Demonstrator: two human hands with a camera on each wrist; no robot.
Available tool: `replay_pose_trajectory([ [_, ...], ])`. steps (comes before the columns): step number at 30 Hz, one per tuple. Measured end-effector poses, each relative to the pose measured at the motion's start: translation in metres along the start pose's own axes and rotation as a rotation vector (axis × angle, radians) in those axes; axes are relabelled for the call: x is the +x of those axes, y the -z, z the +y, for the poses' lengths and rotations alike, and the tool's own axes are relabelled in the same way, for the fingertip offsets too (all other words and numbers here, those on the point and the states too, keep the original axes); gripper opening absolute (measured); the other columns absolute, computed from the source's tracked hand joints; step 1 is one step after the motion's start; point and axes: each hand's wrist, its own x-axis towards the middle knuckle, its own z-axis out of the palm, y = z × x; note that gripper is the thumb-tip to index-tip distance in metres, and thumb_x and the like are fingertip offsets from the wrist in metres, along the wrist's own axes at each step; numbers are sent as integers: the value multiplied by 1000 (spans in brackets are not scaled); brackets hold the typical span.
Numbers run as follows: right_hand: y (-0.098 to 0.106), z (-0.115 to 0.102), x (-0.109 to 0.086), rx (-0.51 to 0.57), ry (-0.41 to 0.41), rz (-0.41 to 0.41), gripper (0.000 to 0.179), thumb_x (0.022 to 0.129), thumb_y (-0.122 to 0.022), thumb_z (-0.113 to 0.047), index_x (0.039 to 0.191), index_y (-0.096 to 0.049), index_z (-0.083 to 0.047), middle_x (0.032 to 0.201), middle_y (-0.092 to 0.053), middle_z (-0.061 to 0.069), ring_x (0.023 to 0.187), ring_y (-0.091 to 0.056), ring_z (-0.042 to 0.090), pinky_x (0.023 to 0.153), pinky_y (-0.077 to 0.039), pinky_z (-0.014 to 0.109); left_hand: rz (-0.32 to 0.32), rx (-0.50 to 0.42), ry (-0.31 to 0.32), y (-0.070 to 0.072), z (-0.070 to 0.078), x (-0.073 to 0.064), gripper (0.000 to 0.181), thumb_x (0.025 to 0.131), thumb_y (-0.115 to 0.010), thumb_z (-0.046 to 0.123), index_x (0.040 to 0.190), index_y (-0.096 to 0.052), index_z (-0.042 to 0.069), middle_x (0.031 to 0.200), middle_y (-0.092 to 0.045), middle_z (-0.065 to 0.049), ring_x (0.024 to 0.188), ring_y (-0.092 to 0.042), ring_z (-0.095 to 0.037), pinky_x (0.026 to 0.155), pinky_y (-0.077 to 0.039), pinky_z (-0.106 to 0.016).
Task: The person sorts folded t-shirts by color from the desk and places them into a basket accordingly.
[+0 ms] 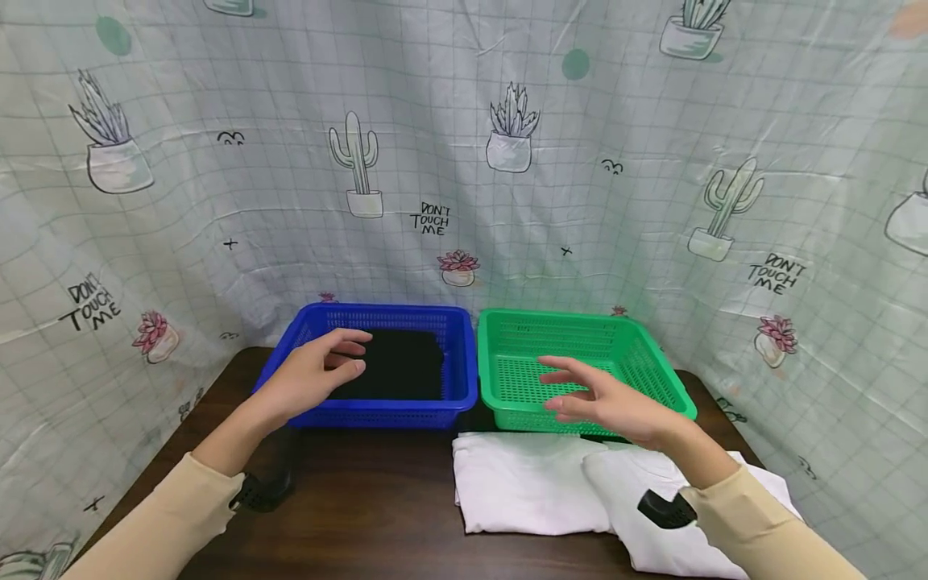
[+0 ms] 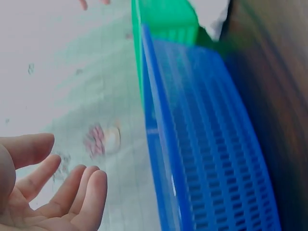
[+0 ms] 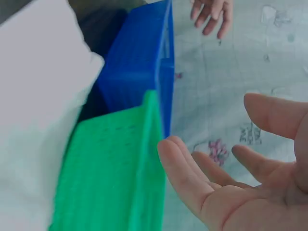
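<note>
My left hand (image 1: 312, 374) hovers over the left part of a blue basket (image 1: 406, 415), fingers loosely bent and holding nothing. Folded black cloth (image 1: 406, 366) lies inside that basket, partly behind the hand. Over the green basket (image 1: 580, 318) is my right hand (image 1: 609, 403), its fingers apart and nothing in them. Two folded white cloths lie in front of the green basket: the left one (image 1: 529, 483) is flat, and the right one (image 1: 652, 532) overlaps it, partly under my right forearm. Both wrist views show the hands with relaxed fingers beside the baskets (image 2: 211, 144).
The baskets stand side by side at the back of a dark brown wooden table (image 1: 362, 499). Behind and around it hangs a pale gridded curtain (image 1: 449, 121) printed with potted cacti. Each wrist wears a black device; the left one (image 1: 264, 491) is near the table.
</note>
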Motion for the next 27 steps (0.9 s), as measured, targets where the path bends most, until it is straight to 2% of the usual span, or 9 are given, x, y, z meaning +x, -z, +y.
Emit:
replay_pose_trajectory([
  [4, 1, 15, -29, 17, -10, 46, 70, 110, -62, -21, 169, -26, -13, 165, -34, 27, 133, -64, 25, 108, -54, 37, -3, -35, -19, -17, 7, -13, 44, 109, -64, 26, 151, -56, 23, 143, -63, -10, 126, -65, -30, 100, -57, -51],
  [7, 0, 25, -44, 45, -22, 70, 71, 109, -63, -22, 168, -26, -10, 164, -33, 30, 129, -65, 18, 106, -55, 34, -23, -67, -36, -34, 11, -20, 42, 108, -65, 22, 149, -59, 24, 138, -66, -8, 120, -67, -27, 97, -58, -47],
  [9, -1, 32, -52, 60, -24, 75, 71, 109, -63, -21, 168, -25, -8, 163, -32, 33, 129, -65, 17, 105, -55, 34, -47, -90, -53, -47, 12, -24, 41, 107, -66, 20, 147, -60, 24, 135, -67, -8, 117, -67, -26, 94, -59, -45],
  [12, -6, 44, -62, 86, -32, 68, 71, 110, -61, -20, 168, -23, -5, 163, -29, 37, 134, -63, 28, 106, -55, 35, -94, -116, -65, -70, 14, -28, 40, 107, -67, 21, 146, -61, 24, 131, -69, -7, 114, -68, -23, 91, -59, -43],
  [16, -18, 59, -68, 118, -71, 57, 73, 109, -62, -20, 167, -22, -3, 162, -28, 38, 136, -58, 42, 104, -56, 38, -159, -155, -44, -97, 12, -32, 40, 106, -68, 21, 146, -62, 23, 126, -70, -4, 108, -69, -19, 87, -60, -41],
  [22, -30, 77, -75, 138, -128, 42, 74, 109, -62, -20, 167, -21, 0, 159, -32, 40, 135, -57, 43, 103, -57, 47, -210, -240, 4, -130, 7, -32, 46, 103, -71, 17, 148, -59, 16, 125, -71, -13, 101, -72, -23, 83, -60, -45],
  [27, -30, 82, -79, 31, -161, 94, 72, 109, -62, -21, 166, -24, 3, 154, -40, 40, 135, -55, 49, 102, -56, 54, -260, -290, 79, -151, 3, -22, 54, 102, -71, 15, 153, -53, 12, 125, -69, -16, 97, -74, -30, 82, -60, -49],
])
